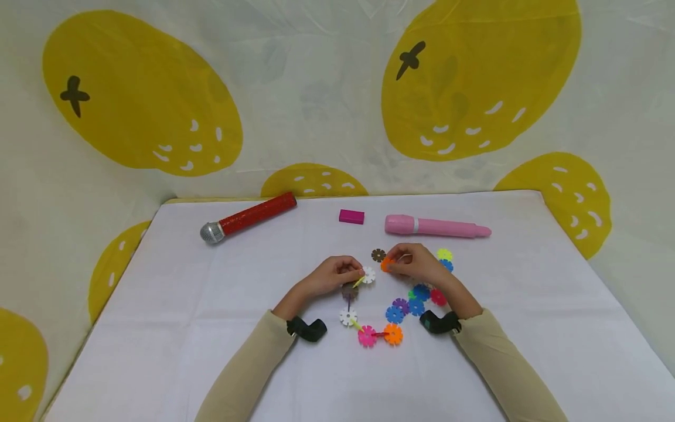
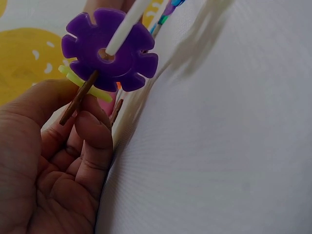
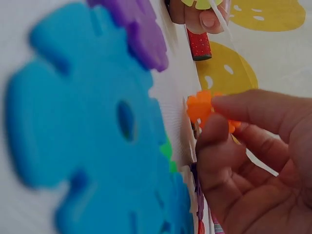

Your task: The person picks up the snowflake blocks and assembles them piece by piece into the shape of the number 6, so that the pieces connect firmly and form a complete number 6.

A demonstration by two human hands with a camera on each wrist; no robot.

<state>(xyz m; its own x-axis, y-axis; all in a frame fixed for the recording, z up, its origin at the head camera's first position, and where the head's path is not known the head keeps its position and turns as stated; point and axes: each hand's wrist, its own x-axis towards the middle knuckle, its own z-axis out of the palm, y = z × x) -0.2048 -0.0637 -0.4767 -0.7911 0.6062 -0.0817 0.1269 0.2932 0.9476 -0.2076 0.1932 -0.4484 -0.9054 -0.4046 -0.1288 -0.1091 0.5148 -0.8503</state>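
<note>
Pinched in my left hand (image 1: 333,275) is a yellow snowflake disc (image 2: 105,95), part of a chain of interlocked notched discs. A white disc (image 1: 370,275) forms the chain's far end beside my fingertips. Below the hand follow a brown disc (image 1: 350,292), a purple disc (image 2: 122,63), another white disc (image 1: 348,317), a pink disc (image 1: 366,336), a red disc seen edge-on, and an orange end disc (image 1: 394,334). My right hand (image 1: 420,263) pinches a separate orange disc (image 3: 197,106) between thumb and index finger, a short way right of the white end.
A loose brown disc (image 1: 378,255) lies behind the hands. Several blue discs (image 1: 394,315), a purple one and a red one (image 1: 438,297) lie near the right wrist. Farther back are a red microphone (image 1: 258,215), a magenta block (image 1: 351,217) and a pink pen-shaped object (image 1: 443,227).
</note>
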